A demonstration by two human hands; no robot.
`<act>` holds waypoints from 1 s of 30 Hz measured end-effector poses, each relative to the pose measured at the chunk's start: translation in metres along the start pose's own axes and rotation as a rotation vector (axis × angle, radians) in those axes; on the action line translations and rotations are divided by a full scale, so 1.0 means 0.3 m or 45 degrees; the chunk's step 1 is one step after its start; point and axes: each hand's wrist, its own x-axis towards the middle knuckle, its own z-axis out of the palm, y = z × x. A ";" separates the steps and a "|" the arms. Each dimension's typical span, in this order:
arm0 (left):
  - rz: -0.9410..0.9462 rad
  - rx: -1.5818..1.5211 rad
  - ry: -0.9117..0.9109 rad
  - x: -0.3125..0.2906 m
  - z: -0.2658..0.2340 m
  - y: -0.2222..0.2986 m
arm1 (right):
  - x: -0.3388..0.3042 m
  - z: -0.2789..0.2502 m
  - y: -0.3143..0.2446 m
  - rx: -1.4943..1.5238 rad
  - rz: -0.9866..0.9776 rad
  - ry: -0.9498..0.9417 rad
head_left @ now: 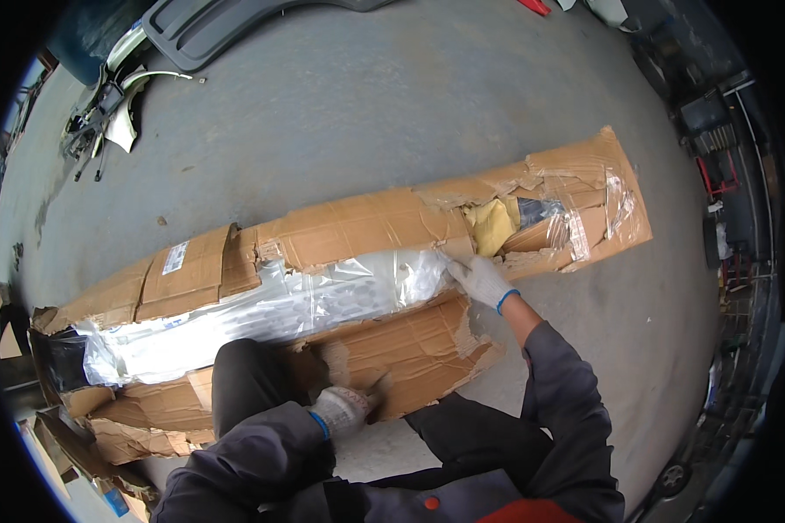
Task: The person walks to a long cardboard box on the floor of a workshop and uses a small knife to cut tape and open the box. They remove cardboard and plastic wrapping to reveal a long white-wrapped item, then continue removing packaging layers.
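A long cardboard box (358,228) lies slantwise on the floor in front of me, torn open along its near side. Inside is a long part wrapped in clear plastic (262,307). My right hand (482,283), in a white knit glove, has its fingers closed at the right end of that wrapping, beside the torn cardboard edge. Just over the folded-down cardboard flap (410,357), my left hand (342,411), gloved too, is closed around something small and blurred that I cannot make out.
Yellow packing paper (494,225) shows through a hole near the box's right end. Beyond the box lie a large grey plastic panel (209,35) and broken car parts (109,109). Shelving with equipment (715,131) lines the right side. Cardboard scraps (96,458) lie at the lower left.
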 end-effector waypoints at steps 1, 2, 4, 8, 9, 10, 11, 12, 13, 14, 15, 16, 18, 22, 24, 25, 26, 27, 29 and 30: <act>-0.023 -0.004 -0.076 0.018 -0.028 0.007 | 0.013 0.007 -0.012 0.104 -0.042 -0.002; -0.050 -0.003 -0.152 0.024 -0.048 0.009 | 0.030 0.016 -0.025 0.209 -0.086 -0.007; -0.149 -0.129 -0.094 0.059 -0.042 -0.021 | 0.090 0.042 -0.047 0.219 -0.343 0.063; -0.343 -0.724 0.375 0.071 -0.013 -0.180 | 0.199 -0.022 -0.203 0.044 -0.353 0.371; -0.285 -1.066 0.573 0.073 -0.082 -0.198 | 0.213 -0.065 -0.231 -0.055 -0.407 0.493; -0.377 -1.247 0.635 0.078 -0.143 -0.233 | 0.233 -0.097 -0.254 -0.159 -0.462 0.610; -0.395 -1.065 0.725 0.076 -0.262 -0.226 | 0.256 -0.124 -0.245 -0.109 -0.427 0.547; -0.326 -0.783 0.854 0.077 -0.346 -0.251 | 0.295 -0.143 -0.268 -0.046 -0.420 0.477; -0.241 -0.420 1.104 0.099 -0.384 -0.313 | 0.318 -0.157 -0.288 0.008 -0.419 0.412; -0.367 -0.071 0.991 0.122 -0.481 -0.295 | 0.318 -0.145 -0.254 0.008 -0.455 0.502; -0.343 -0.019 0.937 0.163 -0.562 -0.272 | 0.307 -0.118 -0.190 -0.006 -0.473 0.599; -0.397 0.174 0.839 0.188 -0.592 -0.337 | 0.312 -0.081 -0.194 0.001 -0.544 0.688; -0.489 0.499 0.861 0.221 -0.617 -0.378 | 0.265 -0.009 -0.188 0.064 -0.531 0.772; -0.455 0.722 0.955 0.310 -0.607 -0.422 | 0.158 0.009 -0.113 -0.124 -0.050 0.331; -0.262 0.763 1.346 0.333 -0.631 -0.474 | 0.066 -0.048 -0.101 -0.271 0.242 0.041; -0.295 0.712 1.291 0.362 -0.666 -0.451 | 0.054 -0.012 0.019 -0.367 0.167 0.208; -0.329 0.656 1.231 0.398 -0.690 -0.433 | 0.053 0.037 0.132 -0.469 0.091 0.367; -0.414 0.631 1.154 0.405 -0.713 -0.405 | 0.037 0.047 0.146 -0.495 0.028 0.357; -0.543 0.606 1.027 0.397 -0.751 -0.393 | 0.001 0.056 0.122 -0.536 -0.117 0.352; -0.559 0.609 1.007 0.394 -0.741 -0.396 | -0.011 0.059 0.107 -0.530 -0.112 0.335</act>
